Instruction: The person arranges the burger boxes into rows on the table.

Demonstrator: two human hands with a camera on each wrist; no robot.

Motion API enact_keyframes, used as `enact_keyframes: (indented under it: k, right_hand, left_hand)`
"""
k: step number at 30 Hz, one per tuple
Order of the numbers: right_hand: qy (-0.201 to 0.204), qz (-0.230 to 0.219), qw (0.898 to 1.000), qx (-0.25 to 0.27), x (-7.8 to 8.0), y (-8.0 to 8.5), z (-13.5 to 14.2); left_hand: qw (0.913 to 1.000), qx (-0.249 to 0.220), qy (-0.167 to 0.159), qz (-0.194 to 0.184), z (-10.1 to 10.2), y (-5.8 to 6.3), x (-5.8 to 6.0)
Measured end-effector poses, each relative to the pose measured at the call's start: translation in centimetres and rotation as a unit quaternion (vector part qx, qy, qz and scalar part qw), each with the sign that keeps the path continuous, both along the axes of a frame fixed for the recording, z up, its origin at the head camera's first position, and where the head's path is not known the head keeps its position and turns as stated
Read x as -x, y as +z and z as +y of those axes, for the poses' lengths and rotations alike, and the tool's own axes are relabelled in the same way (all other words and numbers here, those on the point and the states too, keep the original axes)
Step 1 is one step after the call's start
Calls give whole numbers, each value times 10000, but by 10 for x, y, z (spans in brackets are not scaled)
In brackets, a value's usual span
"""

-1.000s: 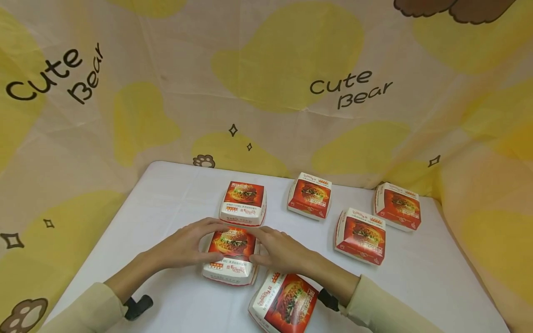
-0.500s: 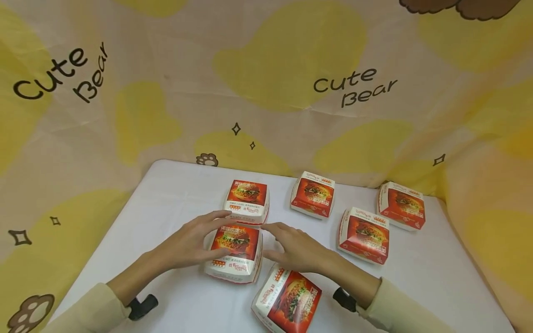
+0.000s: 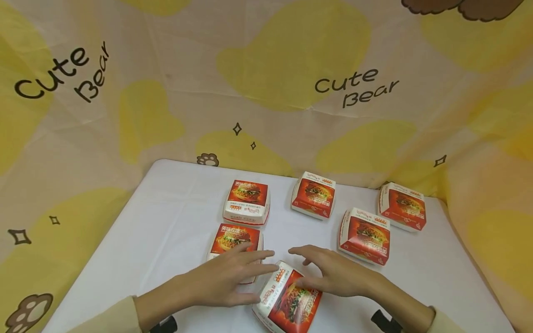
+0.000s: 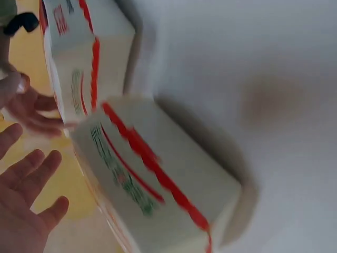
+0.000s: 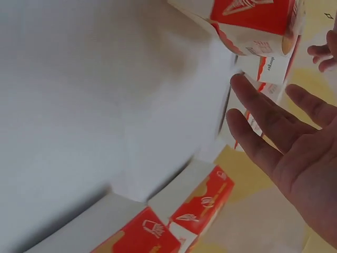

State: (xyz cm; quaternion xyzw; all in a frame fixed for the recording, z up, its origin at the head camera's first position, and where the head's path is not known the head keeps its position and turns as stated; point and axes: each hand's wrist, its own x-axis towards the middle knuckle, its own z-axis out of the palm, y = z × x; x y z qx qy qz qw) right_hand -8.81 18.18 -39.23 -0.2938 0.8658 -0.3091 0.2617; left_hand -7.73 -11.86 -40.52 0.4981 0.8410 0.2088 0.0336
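Note:
A red and white burger box (image 3: 296, 303) lies turned at an angle near the front of the table, between my two hands. My left hand (image 3: 233, 277) has its fingers spread, reaching over the front of another burger box (image 3: 235, 237) toward the angled box's left side. My right hand (image 3: 337, 273) hovers at the angled box's far right corner, its thumb overlapping the lid in the head view. Loosely extended fingers of the right hand show in the right wrist view, holding nothing. In the left wrist view, white box sides (image 4: 152, 174) stand beside the left fingers (image 4: 45, 174).
Behind the left box sits a matching burger box (image 3: 246, 202). Farther right are one more box (image 3: 313, 196) near the back edge and two close together, a nearer one (image 3: 364, 237) and a farther one (image 3: 402, 207). A patterned cloth (image 3: 266, 83) hangs behind the white table (image 3: 175, 208).
Both hands have left the sides of the nearer left box and come toward the front right, to either side of the angled box. The boxes keep their places.

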Motion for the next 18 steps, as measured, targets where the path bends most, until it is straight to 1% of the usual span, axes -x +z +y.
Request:
enact_keyframes:
  k: [2, 4, 6, 8, 14, 18]
  right_hand:
    - [52, -22, 9999, 118, -3, -3, 4]
    - [77, -41, 9999, 147, -6, -5, 7]
    - [90, -91, 9998, 140, -7, -6, 9]
    - [132, -93, 9998, 114, -9, -7, 10]
    - [59, -93, 9999, 94, -7, -9, 13]
    - [-45, 127, 9999, 56, -3, -12, 16]
  left_hand:
    - [9992, 40, -219, 319, 8, -4, -4]
    - [9972, 91, -338, 656, 15, -9, -8]
    - [9952, 120, -380, 898, 20, -13, -11]
    - [9935, 161, -372, 1061, 24, -16, -13]
    - [9908, 238, -189, 1322, 30, -16, -12]
    - [9920, 273, 67, 1230, 32, -15, -11]
